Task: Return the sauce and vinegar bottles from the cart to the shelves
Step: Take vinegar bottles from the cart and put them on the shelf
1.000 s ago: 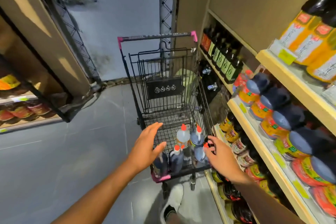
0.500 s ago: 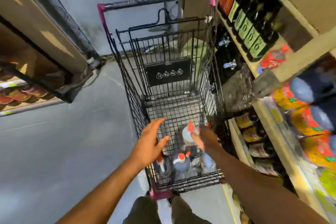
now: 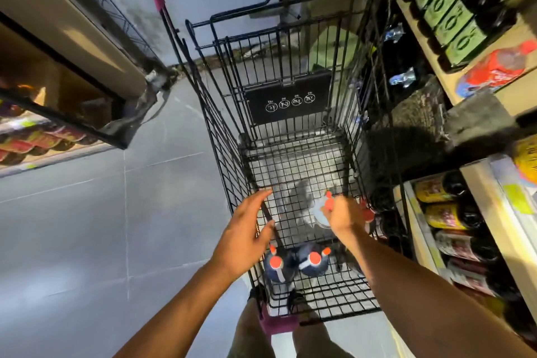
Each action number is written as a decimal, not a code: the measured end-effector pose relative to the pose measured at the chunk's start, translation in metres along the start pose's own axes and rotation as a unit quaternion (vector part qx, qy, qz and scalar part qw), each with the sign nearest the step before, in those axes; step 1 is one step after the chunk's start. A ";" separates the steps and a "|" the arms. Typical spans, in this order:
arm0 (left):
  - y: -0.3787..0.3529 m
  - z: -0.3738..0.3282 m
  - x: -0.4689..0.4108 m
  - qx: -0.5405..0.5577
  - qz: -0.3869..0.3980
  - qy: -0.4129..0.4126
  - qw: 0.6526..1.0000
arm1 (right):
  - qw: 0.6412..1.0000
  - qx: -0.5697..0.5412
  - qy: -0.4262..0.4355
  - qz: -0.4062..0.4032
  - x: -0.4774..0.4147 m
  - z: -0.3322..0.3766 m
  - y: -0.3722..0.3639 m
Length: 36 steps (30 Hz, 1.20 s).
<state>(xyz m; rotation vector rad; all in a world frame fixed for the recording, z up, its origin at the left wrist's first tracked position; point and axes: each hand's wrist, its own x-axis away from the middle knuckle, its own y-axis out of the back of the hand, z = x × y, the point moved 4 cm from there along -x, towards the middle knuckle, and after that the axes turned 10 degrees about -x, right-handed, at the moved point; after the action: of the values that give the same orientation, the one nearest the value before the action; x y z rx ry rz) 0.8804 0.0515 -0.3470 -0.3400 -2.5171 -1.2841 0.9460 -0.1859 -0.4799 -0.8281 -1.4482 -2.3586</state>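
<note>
R grip holds red-capped bottle in cart (L grip hovers).

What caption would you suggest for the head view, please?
Right hand grips a red-capped bottle in the black wire cart; left hand open at its side.

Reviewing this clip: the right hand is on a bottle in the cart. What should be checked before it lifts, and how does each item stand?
1. Right hand grip on the pale bottle: fingers curled at its neck, ok.
2. Grip firmness: blurred, cannot tell.
3. Left hand free: open over the left wall of the cart, ok.
4. Way up out of the cart: nothing above the bottle, ok.
5. Two dark bottles: upright, apart from the right hand, ok.
6. Free slot on the shelves: cannot tell.
</note>
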 end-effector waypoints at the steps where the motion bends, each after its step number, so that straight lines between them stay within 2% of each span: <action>1: 0.000 0.002 -0.001 0.001 0.000 0.003 1.000 | 1.000 0.016 0.020 -0.003 -0.003 -0.001 0.001; 7: 0.003 0.004 -0.006 0.044 0.007 0.004 0.999 | 0.995 0.014 0.102 -0.001 0.000 0.007 0.031; 10: 0.008 -0.004 -0.010 0.071 0.013 0.005 0.997 | 0.990 -0.058 0.125 -0.004 0.010 0.024 0.075; 13: 0.014 -0.015 -0.018 0.109 0.028 0.006 0.994 | 0.981 -0.079 0.176 0.011 0.032 0.046 0.127; 19: 0.039 -0.049 -0.040 0.173 0.002 -0.006 0.985 | 0.944 -0.176 0.277 0.022 0.107 0.110 0.235; 21: 0.048 -0.065 -0.044 0.237 0.030 -0.016 0.971 | 0.927 -0.211 0.306 0.043 0.127 0.129 0.258; 24: 0.058 -0.089 -0.040 0.343 0.106 0.017 0.933 | 0.907 -0.246 0.341 0.035 0.142 0.149 0.278; 27: 0.057 -0.102 -0.031 0.409 0.142 0.013 0.902 | 0.893 -0.285 0.347 0.038 0.146 0.153 0.281; 32: 0.047 -0.096 -0.022 0.350 0.124 -0.034 0.928 | 0.897 -0.346 0.276 0.016 0.133 0.138 0.268; 34: 0.043 -0.096 -0.022 0.375 0.131 -0.039 0.917 | 0.903 -0.347 0.253 0.015 0.129 0.135 0.258; 36: 0.036 -0.096 -0.023 0.408 0.135 -0.033 0.903 | 0.888 -0.395 0.235 0.014 0.124 0.123 0.246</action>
<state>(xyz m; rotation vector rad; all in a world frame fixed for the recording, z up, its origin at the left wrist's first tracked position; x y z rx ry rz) 0.9284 -0.0072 -0.2747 -0.4982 -2.6666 -0.0625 1.0069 -0.1843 -0.1846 -0.3467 -0.2576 -2.8528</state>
